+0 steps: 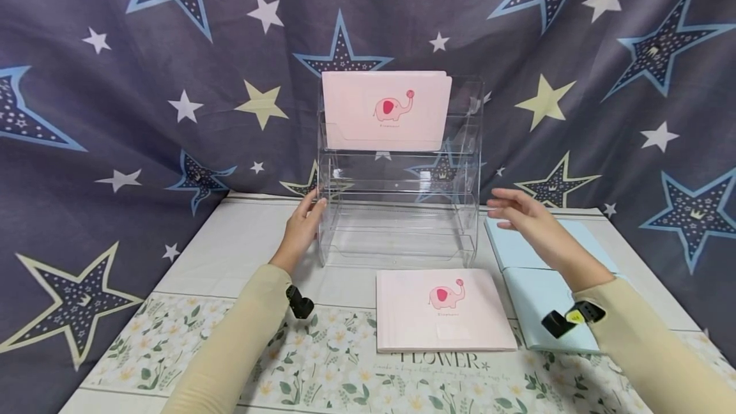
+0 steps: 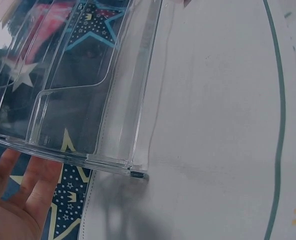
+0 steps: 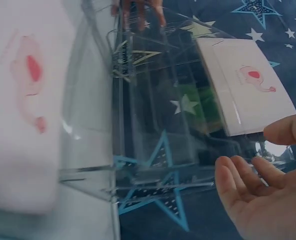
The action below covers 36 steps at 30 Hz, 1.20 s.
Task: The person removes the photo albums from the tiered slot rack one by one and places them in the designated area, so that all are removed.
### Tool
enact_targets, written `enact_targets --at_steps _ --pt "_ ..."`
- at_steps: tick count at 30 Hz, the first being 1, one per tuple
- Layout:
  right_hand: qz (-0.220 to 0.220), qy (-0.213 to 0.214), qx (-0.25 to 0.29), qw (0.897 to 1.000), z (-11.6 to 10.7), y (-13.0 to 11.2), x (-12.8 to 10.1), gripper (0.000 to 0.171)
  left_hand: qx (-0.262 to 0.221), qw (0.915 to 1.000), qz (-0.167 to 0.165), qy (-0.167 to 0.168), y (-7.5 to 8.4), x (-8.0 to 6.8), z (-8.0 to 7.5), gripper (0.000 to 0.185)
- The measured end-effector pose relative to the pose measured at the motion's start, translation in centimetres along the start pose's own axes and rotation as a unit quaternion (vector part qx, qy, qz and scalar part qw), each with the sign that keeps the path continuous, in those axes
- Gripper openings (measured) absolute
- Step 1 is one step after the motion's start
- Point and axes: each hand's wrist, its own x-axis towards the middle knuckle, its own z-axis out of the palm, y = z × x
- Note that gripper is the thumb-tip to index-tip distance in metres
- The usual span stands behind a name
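A clear plastic tiered rack [image 1: 397,241] stands on the table before the curtain. In its top tier, toward the left, sit pink booklets [image 1: 356,107] with an elephant print. My left hand [image 1: 301,229] touches the rack's left side panel; its fingers [image 2: 35,185] lie fairly straight against the panel in the left wrist view. Beside the rack's right side, my right hand [image 1: 526,216] hovers with loosely bent fingers and nothing held. In the right wrist view, the right hand [image 3: 273,185] is near the rack's side edge. The lower tiers hold nothing visible.
A pink elephant booklet stack [image 1: 408,318] lies in front of the rack. Light blue booklets [image 1: 546,299] lie to the right, partly under my right arm. A flowered cloth [image 1: 322,350] covers the table front. A star-patterned curtain [image 1: 218,82] hangs behind.
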Motion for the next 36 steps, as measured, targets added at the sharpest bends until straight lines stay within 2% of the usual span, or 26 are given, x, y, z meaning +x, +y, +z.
enact_targets --at_steps 13,22,26,36 --pt "-0.074 0.048 0.066 0.994 0.8 -4.3 6.3 0.055 0.007 1.0 -0.003 0.001 -0.1 0.1 0.1 0.059" --pt "-0.068 0.107 0.02 0.992 1.6 -6.8 10.8 0.065 0.002 1.0 -0.006 0.005 0.1 0.0 0.0 0.059" --pt "-0.069 0.13 0.039 0.988 1.8 -7.3 12.3 0.068 0.002 1.0 -0.007 0.002 0.0 0.1 0.0 0.059" --pt "-0.068 0.14 0.097 0.983 2.3 -7.9 14.9 0.074 0.007 1.0 -0.006 0.003 -0.1 0.1 0.0 0.058"
